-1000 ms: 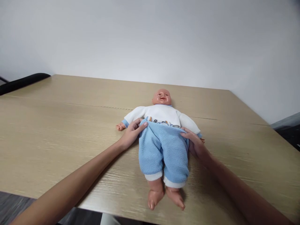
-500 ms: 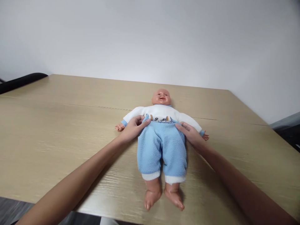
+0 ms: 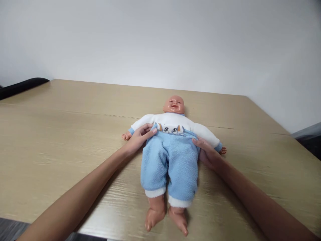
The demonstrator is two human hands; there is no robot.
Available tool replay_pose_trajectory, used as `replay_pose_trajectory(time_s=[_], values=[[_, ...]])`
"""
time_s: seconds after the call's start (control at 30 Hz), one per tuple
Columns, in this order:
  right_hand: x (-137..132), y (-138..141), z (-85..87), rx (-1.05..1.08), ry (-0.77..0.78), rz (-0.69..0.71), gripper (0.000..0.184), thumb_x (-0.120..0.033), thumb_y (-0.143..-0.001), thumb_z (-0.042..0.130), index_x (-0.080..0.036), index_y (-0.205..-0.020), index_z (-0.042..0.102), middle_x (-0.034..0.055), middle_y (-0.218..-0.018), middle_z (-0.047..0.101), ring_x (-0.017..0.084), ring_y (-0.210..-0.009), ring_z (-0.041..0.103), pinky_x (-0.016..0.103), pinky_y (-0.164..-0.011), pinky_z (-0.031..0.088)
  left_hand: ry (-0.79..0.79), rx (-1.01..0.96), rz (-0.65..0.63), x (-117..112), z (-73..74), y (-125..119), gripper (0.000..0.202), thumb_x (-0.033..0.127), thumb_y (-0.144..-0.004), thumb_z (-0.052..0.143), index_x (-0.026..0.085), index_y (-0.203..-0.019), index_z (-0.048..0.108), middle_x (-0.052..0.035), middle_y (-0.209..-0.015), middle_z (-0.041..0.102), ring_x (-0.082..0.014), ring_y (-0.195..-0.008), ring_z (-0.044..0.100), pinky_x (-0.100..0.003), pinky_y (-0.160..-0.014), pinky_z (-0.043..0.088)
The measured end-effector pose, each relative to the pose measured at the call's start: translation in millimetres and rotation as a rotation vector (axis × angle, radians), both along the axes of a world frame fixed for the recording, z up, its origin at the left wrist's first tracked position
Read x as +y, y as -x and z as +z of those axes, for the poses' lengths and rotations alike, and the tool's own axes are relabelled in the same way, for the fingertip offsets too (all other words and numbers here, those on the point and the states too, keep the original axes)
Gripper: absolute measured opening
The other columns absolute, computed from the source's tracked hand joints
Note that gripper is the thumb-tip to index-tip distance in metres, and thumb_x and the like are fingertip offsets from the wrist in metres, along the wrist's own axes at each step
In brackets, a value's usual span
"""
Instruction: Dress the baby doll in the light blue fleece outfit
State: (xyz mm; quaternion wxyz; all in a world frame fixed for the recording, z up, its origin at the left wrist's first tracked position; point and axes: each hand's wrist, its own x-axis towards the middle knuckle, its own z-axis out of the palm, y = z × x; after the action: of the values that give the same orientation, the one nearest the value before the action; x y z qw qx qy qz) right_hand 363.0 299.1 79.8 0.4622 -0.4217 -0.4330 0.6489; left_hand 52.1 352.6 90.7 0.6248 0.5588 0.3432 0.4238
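Note:
A baby doll (image 3: 174, 104) lies on its back on the table, head toward the wall and bare feet toward me. It wears a white top (image 3: 173, 119) with a printed animal face and fleecy blue pants (image 3: 170, 160) with white cuffs. At the waistband's left side, my left hand (image 3: 140, 135) pinches the edge between thumb and fingers. My right hand (image 3: 204, 149) is at the waistband's right side, its thumb on top of the fabric and its fingers partly hidden behind the doll's hip.
The wooden table (image 3: 75, 134) stretches out on both sides, with a seam running across it. A white wall (image 3: 160, 43) stands behind. Dark chair parts (image 3: 25, 87) show at the left edge, and another dark object (image 3: 311, 140) at the right.
The doll's legs and feet have swung to the left and a little nearer to me. My right hand has shifted slightly right and down along the waistband; my left hand has moved slightly left.

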Motion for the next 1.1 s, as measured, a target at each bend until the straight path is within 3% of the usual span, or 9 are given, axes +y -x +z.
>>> replay_pose_trajectory(time_s=[0.17, 0.3, 0.43, 0.57, 0.7, 0.87, 1.0, 1.1], values=[[-2, -11, 7.5, -0.029, 0.003, 0.088, 0.041, -0.057, -0.089, 0.083, -0.027, -0.116, 0.079, 0.009, -0.118, 0.083, 0.035, -0.122, 0.073, 0.051, -0.11, 0.056, -0.199, 0.317, -0.157, 4, 13.3, 27, 0.033, 0.052, -0.1, 0.072, 0.02, -0.101, 0.068, -0.0023, -0.101, 0.061, -0.0209, -0.097, 0.057, -0.032, -0.089, 0.044], [0, -11, 10.9, -0.057, -0.022, 0.073, 0.035, -0.06, -0.094, 0.075, -0.028, -0.11, 0.08, 0.0113, -0.121, 0.082, 0.035, -0.129, 0.069, 0.05, -0.113, 0.055, -0.207, 0.356, -0.258, 10, 15.7, 38, 0.031, 0.05, -0.1, 0.07, 0.019, -0.1, 0.068, -0.0036, -0.107, 0.063, -0.023, -0.103, 0.058, -0.033, -0.094, 0.044], [1, -4, 3.9, 0.024, 0.007, -0.011, 0.037, -0.058, -0.098, 0.07, -0.031, -0.122, 0.076, 0.0054, -0.125, 0.081, 0.032, -0.128, 0.07, 0.049, -0.111, 0.057, -0.056, 0.225, -0.131, 7, -1.3, 30, 0.038, 0.057, -0.102, 0.069, 0.02, -0.112, 0.064, -0.0006, -0.099, 0.061, -0.0189, -0.09, 0.055, -0.029, -0.083, 0.043], [3, 3, -2.2, 0.108, 0.076, -0.083, 0.036, -0.057, -0.1, 0.07, -0.034, -0.127, 0.074, 0.0025, -0.121, 0.081, 0.031, -0.119, 0.073, 0.045, -0.104, 0.059, 0.019, 0.098, 0.008, 3, -16.2, 14, 0.042, 0.06, -0.102, 0.068, 0.023, -0.12, 0.063, -0.0006, -0.101, 0.062, -0.0192, -0.093, 0.056, -0.028, -0.084, 0.045], [2, 1, 0.1, 0.056, -0.022, -0.116, 0.026, -0.051, -0.095, 0.08, -0.031, -0.111, 0.074, 0.0006, -0.104, 0.076, 0.026, -0.1, 0.069, 0.038, -0.091, 0.056, -0.009, 0.105, 0.007, 3, -9.3, 12, 0.036, 0.055, -0.1, 0.072, 0.02, -0.106, 0.066, -0.0003, -0.096, 0.057, -0.0176, -0.087, 0.051, -0.026, -0.078, 0.041], [3, -1, 8.9, -0.265, -0.312, -0.121, 0.026, -0.052, -0.1, 0.076, -0.028, -0.098, 0.067, -0.0016, -0.091, 0.059, 0.02, -0.086, 0.054, 0.03, -0.081, 0.046, -0.133, 0.122, 0.026, 1, 2.3, 9, 0.035, 0.054, -0.1, 0.074, 0.02, -0.099, 0.063, 0.0008, -0.092, 0.053, -0.0153, -0.082, 0.047, -0.025, -0.073, 0.038], [10, 1, 6.4, -0.357, -0.369, -0.219, 0.036, -0.065, -0.101, 0.068, -0.029, -0.1, 0.06, -0.0025, -0.088, 0.055, 0.021, -0.085, 0.053, 0.032, -0.083, 0.047, -0.099, 0.096, 0.05, 4, -2.8, 6, 0.039, 0.059, -0.104, 0.066, 0.022, -0.115, 0.066, -0.0023, -0.104, 0.062, -0.0191, -0.094, 0.057, -0.029, -0.084, 0.046], [10, -4, 1.0, -0.451, -0.345, -0.205, 0.044, -0.069, -0.097, 0.07, -0.027, -0.088, 0.062, -0.0013, -0.083, 0.056, 0.023, -0.084, 0.052, 0.035, -0.085, 0.048, -0.124, 0.283, 0.0, 10, -5.4, 17, 0.041, 0.061, -0.104, 0.065, 0.021, -0.111, 0.07, -0.0042, -0.106, 0.067, -0.0242, -0.103, 0.061, -0.033, -0.094, 0.048]])
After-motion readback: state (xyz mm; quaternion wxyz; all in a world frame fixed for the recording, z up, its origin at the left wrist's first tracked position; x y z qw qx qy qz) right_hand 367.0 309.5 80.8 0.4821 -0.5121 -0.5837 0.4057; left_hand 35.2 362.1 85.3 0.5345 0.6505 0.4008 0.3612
